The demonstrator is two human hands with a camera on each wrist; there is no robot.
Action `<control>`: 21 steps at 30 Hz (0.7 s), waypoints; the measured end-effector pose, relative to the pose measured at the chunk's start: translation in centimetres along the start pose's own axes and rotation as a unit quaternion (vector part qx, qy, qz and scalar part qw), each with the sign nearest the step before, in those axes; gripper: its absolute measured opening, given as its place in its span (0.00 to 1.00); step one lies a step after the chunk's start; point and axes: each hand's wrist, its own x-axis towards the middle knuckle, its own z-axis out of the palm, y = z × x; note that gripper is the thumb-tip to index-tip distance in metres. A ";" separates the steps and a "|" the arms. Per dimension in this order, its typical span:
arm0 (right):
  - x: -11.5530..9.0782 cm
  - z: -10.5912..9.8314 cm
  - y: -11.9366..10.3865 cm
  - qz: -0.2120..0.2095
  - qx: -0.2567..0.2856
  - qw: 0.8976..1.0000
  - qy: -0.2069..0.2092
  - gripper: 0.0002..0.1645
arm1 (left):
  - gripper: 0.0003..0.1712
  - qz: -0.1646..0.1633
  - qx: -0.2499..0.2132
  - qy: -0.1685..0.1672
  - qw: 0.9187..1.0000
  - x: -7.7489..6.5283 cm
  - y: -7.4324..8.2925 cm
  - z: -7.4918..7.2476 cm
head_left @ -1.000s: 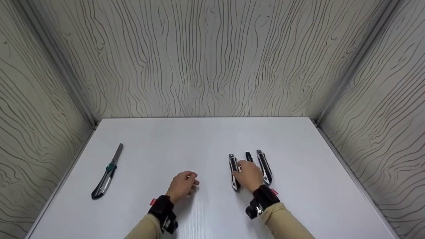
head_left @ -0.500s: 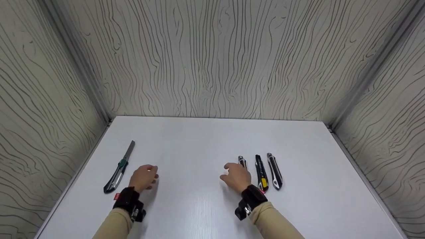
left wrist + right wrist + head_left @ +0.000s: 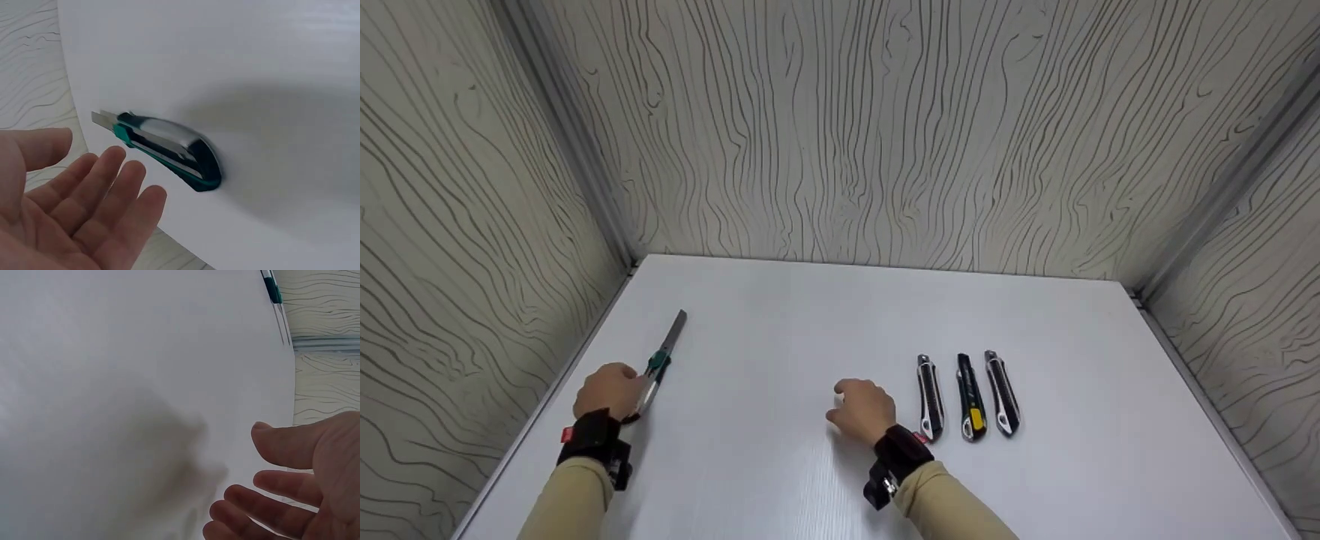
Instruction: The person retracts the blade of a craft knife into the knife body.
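Observation:
A utility knife (image 3: 658,363) with a green slider and its long blade out lies at the left of the white table. Over its handle hovers my left hand (image 3: 607,391), which hides part of it in the head view. In the left wrist view the fingers (image 3: 132,194) are relaxed and spread, apart from the knife (image 3: 169,138). My right hand (image 3: 864,411) hangs above the middle of the table, loosely bent and holding nothing. To its right lie a silver-and-black utility knife (image 3: 931,397), a dark one with a yellow part (image 3: 972,405), and another silver-and-black one (image 3: 1003,394).
Wood-patterned panels (image 3: 840,135) stand behind the table (image 3: 780,315) and on both sides. The three knives on the right lie side by side, roughly parallel, with their blades not showing.
My left hand has moved left to the green-slider knife. My right hand has come away leftward from the three knives, which now show fully. The head view has turned slightly left.

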 end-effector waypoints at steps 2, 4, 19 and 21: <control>-0.1 0.2 -0.5 -0.010 0.007 1.000 0.001 0.24 | 0.25 -0.017 0.009 0.002 1.000 -0.2 -0.5 -0.2; -0.1 0.4 -0.8 -0.015 0.011 1.000 0.001 0.24 | 0.23 -0.030 0.008 -0.001 1.000 -0.3 -0.8 -0.2; -0.2 0.3 -0.3 -0.010 0.017 1.000 0.018 0.24 | 0.15 -0.064 0.039 -0.017 0.997 1.0 -2.5 3.4; -0.3 0.3 -0.3 -0.010 0.017 1.000 0.018 0.24 | 0.13 -0.057 0.047 -0.003 0.997 1.1 -2.5 3.9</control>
